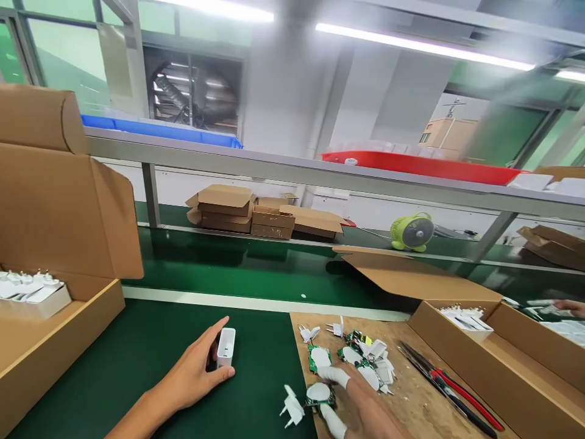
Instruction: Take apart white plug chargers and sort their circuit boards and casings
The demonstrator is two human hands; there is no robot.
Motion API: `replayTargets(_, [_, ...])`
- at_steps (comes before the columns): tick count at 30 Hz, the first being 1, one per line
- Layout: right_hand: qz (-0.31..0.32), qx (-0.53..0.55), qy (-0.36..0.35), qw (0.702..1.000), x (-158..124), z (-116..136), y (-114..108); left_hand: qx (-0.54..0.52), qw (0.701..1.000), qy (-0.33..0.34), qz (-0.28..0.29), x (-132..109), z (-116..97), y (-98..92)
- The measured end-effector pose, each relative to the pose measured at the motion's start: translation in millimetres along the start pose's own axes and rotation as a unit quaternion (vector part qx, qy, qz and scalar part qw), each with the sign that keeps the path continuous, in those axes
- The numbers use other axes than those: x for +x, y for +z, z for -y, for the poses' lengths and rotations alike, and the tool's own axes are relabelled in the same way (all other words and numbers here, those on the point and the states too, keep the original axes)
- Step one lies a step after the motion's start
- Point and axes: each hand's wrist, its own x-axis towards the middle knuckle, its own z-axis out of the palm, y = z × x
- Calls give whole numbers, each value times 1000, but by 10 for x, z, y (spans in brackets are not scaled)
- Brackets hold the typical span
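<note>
My left hand (196,369) holds a small white plastic charger housing (226,346) upright on the green work surface, fingers behind it and thumb at its near edge. My right hand (361,402), with white covers on thumb and forefinger, pinches a green circuit board (319,393) with a round white pad. A white plug piece with prongs (291,406) lies just left of that board. Above my right fingers rests another circuit board (319,357). Beyond it are two loose white plug pieces, and to its right is a pile of boards and white plug parts (372,360).
Under the parts lies a brown board (411,390) with red-and-black-handled pliers (452,390). Open cardboard boxes stand left (64,341) and right (498,372), holding white plug parts. A green fan (412,231) sits behind. Another person's hand (570,306) shows at far right.
</note>
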Motion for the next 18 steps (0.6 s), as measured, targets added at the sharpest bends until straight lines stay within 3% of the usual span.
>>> replayTargets(4, [42, 134, 21, 990, 523, 362, 41, 20, 1000, 4, -5, -29, -41, -18])
replayTargets(9, [78, 106, 15, 991, 1001, 739, 75, 40, 999, 9, -19, -48, -75, -90])
replayTargets(14, [151, 65, 45, 985, 1031, 893, 12, 61, 998, 9, -27, -60, -100, -182])
replayTargets(18, [207, 97, 31, 973, 988, 874, 56, 66, 998, 10, -15, -80, -139, -176])
